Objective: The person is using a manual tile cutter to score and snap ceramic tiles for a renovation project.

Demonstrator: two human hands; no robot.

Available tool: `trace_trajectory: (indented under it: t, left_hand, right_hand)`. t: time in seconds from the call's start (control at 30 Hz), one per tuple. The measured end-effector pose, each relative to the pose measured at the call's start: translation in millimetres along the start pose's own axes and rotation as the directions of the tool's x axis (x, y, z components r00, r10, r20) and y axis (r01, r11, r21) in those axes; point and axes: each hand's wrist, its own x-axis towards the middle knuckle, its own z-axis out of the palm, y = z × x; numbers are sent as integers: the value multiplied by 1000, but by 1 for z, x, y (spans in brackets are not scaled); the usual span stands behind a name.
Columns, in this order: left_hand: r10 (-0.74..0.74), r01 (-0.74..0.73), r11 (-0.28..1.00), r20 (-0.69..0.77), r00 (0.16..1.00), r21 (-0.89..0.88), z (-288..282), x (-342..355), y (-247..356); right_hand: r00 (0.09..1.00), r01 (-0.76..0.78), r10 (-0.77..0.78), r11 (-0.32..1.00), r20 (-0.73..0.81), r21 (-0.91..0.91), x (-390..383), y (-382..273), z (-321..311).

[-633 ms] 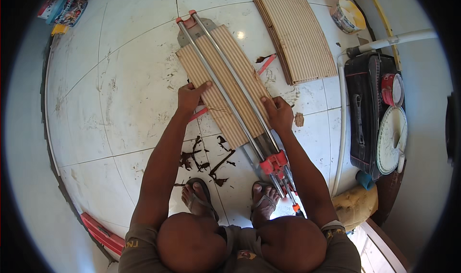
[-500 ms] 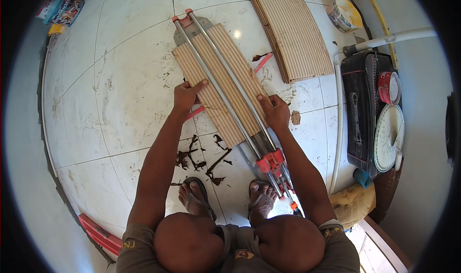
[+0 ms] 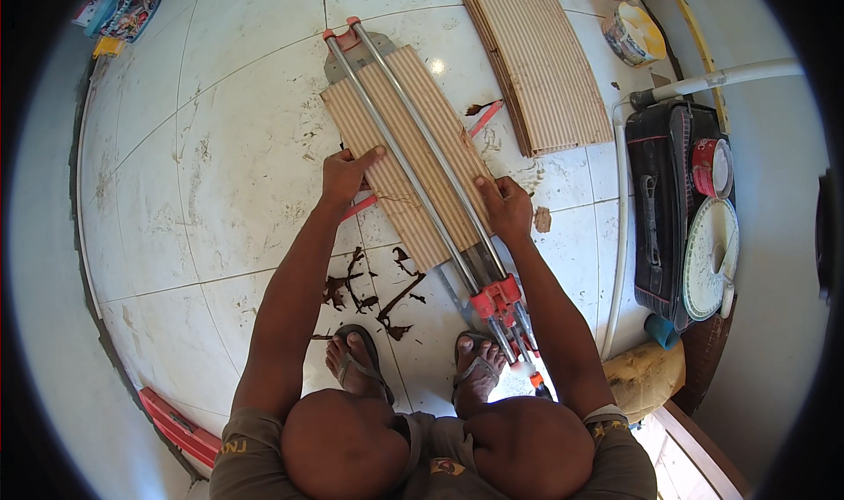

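Observation:
A beige tile [image 3: 411,153] with a ribbed face up lies on a manual tile cutter, beneath its two steel rails. The cutter's red carriage [image 3: 497,297] is at the near end, close to my feet. My left hand [image 3: 347,175] grips the tile's left edge, its thumb on top and the other fingers mostly hidden. On the opposite edge, my right hand [image 3: 508,208] is closed the same way, thumb over the ribs. A red side arm [image 3: 359,206] pokes out beside my left hand, and another red piece [image 3: 486,119] shows past the tile's right edge.
Several ribbed tiles [image 3: 541,65] are stacked at the far right. A black case [image 3: 655,210], a white pipe [image 3: 619,236] and a yellow-rimmed bucket [image 3: 635,36] line the right wall. Dark scraps [image 3: 391,311] litter the floor before my feet. A red case [image 3: 180,425] sits lower left.

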Motion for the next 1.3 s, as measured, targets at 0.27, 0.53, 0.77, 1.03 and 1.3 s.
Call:
trace_trajectory:
  t: [0.27, 0.53, 0.77, 1.03, 1.3]
  left_hand:
    - [8, -8, 1000, 6, 1000, 15, 0, 0, -1]
    - [20, -19, 1000, -3, 1000, 25, 0, 2, -3]
    - [35, -34, 998, -31, 999, 44, 3, 0, -3]
    - [19, -19, 999, 9, 1000, 47, 0, -2, 2]
    - [14, -13, 1000, -20, 1000, 21, 1, -3, 2]
  right_hand:
    - [999, -20, 20, 999, 25, 24, 1, 1, -1]
    - [999, 0, -3, 997, 33, 79, 3, 8, 1]
    - [992, 122, -122, 992, 0, 1, 2, 5, -1]
    - [998, 49, -49, 999, -38, -2, -4, 1, 2]
    - [994, 81, -80, 997, -76, 13, -2, 4, 5]
